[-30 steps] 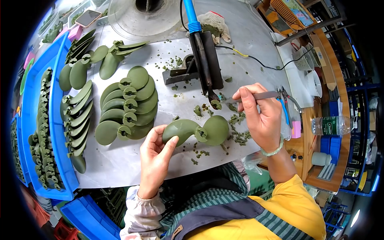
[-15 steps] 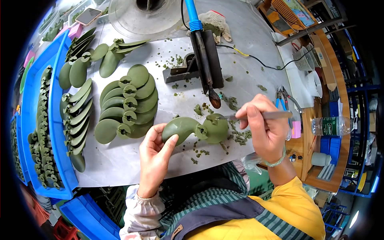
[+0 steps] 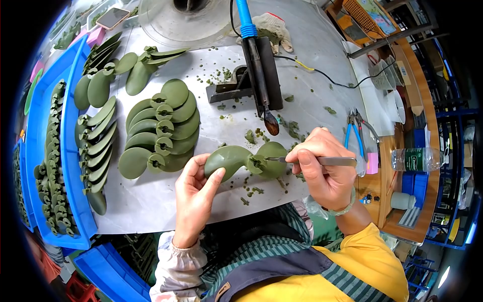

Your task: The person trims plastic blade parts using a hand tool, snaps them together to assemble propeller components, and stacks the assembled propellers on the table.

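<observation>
My left hand (image 3: 195, 194) pinches the left blade of a dark green two-bladed propeller (image 3: 230, 160) between thumb and fingers, just above the table's front edge. In my right hand (image 3: 326, 173) is a slim metal craft knife (image 3: 338, 161), gripped like a pen. Its narrow tip points left and reaches the slotted hub of the propeller; whether it cuts in there I cannot tell. To the left, a row of overlapping green propellers (image 3: 183, 128) lies on the table with their hubs lined up.
Behind my hands, a soldering iron (image 3: 261, 83) rests in a black stand (image 3: 229, 92). Green scraps (image 3: 250, 136) litter the table. On the left stands a blue tray (image 3: 86, 221) of green parts. Pliers (image 3: 354, 132), a work glove (image 3: 271, 31) and a plastic bottle (image 3: 416, 159) lie further off.
The knife tip has moved left and down, from the upper part of the right blade to the hub. My right hand shifted with it; my left hand keeps its hold.
</observation>
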Demonstrator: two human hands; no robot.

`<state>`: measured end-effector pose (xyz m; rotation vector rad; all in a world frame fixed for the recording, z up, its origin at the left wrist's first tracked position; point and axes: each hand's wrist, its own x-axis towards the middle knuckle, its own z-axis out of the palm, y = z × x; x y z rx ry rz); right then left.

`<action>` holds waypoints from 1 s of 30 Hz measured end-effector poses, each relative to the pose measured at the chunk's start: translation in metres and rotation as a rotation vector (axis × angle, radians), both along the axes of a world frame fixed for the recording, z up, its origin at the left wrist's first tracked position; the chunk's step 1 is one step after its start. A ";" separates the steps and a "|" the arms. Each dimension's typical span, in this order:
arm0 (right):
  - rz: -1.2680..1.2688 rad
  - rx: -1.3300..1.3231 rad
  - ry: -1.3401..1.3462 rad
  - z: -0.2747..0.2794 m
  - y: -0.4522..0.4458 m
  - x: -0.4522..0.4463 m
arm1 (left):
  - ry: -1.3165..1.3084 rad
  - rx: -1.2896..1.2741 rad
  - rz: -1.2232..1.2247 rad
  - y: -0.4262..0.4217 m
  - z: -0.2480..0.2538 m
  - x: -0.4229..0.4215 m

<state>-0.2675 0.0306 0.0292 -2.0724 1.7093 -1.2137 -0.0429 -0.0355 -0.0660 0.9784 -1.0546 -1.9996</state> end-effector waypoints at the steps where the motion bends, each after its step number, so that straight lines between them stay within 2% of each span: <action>1: 0.003 0.000 0.006 0.000 0.000 0.000 | -0.003 0.002 -0.001 0.000 0.000 0.000; 11: 0.014 0.100 0.113 0.026 0.007 0.005 | -0.013 -0.031 0.010 0.002 0.001 0.002; 14: 0.025 0.122 0.052 0.030 0.018 0.004 | -0.022 -0.064 0.007 0.008 0.007 0.009; 17: -0.137 0.151 -0.427 0.019 0.037 0.013 | -0.028 -0.112 0.050 0.015 0.010 0.016; 20: -0.184 0.108 -0.740 0.012 0.048 0.018 | -0.017 -0.125 0.102 0.020 0.007 0.030; 21: -0.168 0.084 -0.724 0.008 0.050 0.021 | -0.012 -0.125 0.114 0.021 0.005 0.035; 24: 0.043 0.015 -0.181 -0.002 0.052 0.012 | 0.027 -0.082 0.185 0.027 0.001 0.044; 30: 0.117 -0.049 -0.061 -0.024 0.063 0.030 | 0.125 -0.031 0.259 0.035 0.006 0.046</action>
